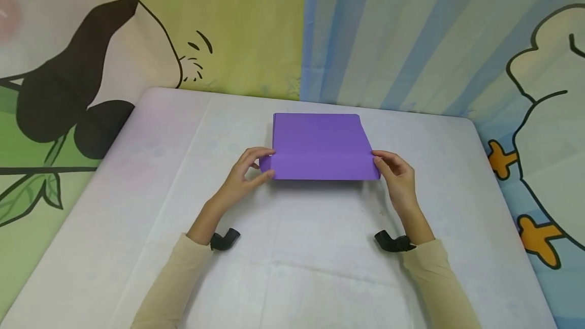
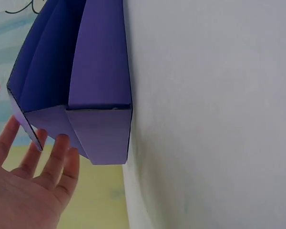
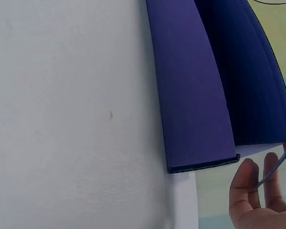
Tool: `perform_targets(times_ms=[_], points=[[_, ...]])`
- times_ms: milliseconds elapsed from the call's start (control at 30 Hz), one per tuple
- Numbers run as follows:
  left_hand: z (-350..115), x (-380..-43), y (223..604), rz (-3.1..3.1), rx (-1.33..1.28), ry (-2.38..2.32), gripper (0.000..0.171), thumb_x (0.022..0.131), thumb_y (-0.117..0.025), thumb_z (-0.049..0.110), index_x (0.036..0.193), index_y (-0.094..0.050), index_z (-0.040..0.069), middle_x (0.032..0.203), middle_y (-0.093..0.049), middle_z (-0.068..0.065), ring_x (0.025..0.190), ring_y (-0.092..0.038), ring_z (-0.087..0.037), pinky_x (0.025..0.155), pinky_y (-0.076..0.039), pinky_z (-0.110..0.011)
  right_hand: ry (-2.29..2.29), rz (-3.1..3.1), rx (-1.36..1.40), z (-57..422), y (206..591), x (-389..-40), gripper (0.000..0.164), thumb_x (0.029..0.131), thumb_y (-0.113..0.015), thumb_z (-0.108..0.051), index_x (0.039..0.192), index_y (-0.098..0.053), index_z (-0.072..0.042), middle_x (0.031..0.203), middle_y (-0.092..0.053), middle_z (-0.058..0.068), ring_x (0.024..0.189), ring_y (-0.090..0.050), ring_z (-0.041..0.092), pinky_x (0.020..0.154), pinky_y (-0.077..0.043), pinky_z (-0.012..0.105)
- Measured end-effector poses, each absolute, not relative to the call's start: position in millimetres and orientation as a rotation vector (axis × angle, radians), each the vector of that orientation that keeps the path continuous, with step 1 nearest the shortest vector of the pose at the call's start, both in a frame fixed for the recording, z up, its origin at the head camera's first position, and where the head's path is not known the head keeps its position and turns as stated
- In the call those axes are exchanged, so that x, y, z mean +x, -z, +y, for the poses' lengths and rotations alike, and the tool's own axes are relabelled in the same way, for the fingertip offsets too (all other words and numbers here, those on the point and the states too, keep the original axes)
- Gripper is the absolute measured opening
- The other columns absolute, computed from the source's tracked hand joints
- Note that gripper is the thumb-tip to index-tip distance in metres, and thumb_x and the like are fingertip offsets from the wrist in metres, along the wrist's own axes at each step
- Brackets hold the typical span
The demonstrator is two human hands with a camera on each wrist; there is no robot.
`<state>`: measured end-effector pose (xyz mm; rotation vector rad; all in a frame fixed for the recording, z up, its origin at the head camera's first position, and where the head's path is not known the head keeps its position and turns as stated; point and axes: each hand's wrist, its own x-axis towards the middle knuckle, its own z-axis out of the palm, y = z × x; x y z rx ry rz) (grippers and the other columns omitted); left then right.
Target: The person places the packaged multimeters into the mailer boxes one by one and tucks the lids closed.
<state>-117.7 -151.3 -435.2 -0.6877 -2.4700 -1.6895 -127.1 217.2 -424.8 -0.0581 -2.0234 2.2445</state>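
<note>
A purple cardboard box (image 1: 320,133) sits near the back of the white table, its lid (image 1: 325,166) tilted partly open toward the person. In the left wrist view a gap shows between the lid and the box's front wall (image 2: 100,71). My left hand (image 1: 244,171) holds the lid's left corner, thumb and fingers about its small side flap (image 2: 26,119). At the opposite corner, my right hand (image 1: 397,174) pinches the lid's right edge with thumb and forefinger. More fingers curl beside the right flap (image 3: 276,167) in the right wrist view. What the box contains is hidden.
The white table (image 1: 292,278) spreads around the box. Behind and beside it hangs a cartoon-printed cloth (image 1: 256,29). Black wrist pieces (image 1: 225,240) sit at both sleeve cuffs.
</note>
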Motion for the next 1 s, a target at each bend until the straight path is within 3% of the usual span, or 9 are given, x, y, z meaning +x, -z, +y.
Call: perform_targets(times_ms=[267,533,833,1000], points=[[-147.5,-109.7,439.0,-2.515,-0.547,1.696,0.037,0.095,-0.065,0.019,0.132,-0.060,0.018,0.135,-0.052,0.000,0.123,-0.047,-0.017,0.089,-0.047,-0.037,-2.228,-2.075,-0.192,214.9,434.4,-119.4,0.021,0.092,-0.068,-0.012,0.111,-0.071,-0.005,0.100,-0.067,-0.005,0.085,-0.057,0.007,0.072,-0.049,0.013],[-145.7,-106.1,450.9,-2.529,-0.514,1.757,0.037,0.095,-0.064,0.017,0.132,-0.060,0.016,0.136,-0.051,-0.003,0.115,-0.048,-0.021,0.086,-0.049,-0.035,-2.257,-2.091,-0.249,216.6,444.8,-116.6,0.016,0.093,-0.067,-0.011,0.107,-0.073,-0.013,0.099,-0.067,-0.009,0.081,-0.057,0.003,0.064,-0.047,0.012],[-144.3,-102.9,455.6,-2.557,-0.451,1.725,0.038,0.095,-0.064,0.009,0.132,-0.058,0.011,0.136,-0.049,-0.010,0.116,-0.049,-0.025,0.088,-0.049,-0.038,-2.276,-2.053,-0.051,220.5,465.9,-115.0,0.021,0.092,-0.067,-0.006,0.113,-0.070,-0.007,0.103,-0.066,-0.005,0.085,-0.058,0.007,0.069,-0.048,0.014],[-139.0,-96.7,437.9,-2.535,-0.492,1.735,0.035,0.093,-0.063,0.002,0.128,-0.059,0.001,0.132,-0.051,-0.018,0.114,-0.050,-0.031,0.088,-0.049,-0.047,-2.138,-2.102,0.039,223.3,471.6,-116.4,0.023,0.092,-0.067,-0.004,0.113,-0.067,0.004,0.107,-0.065,-0.005,0.099,-0.059,0.010,0.083,-0.049,0.016]])
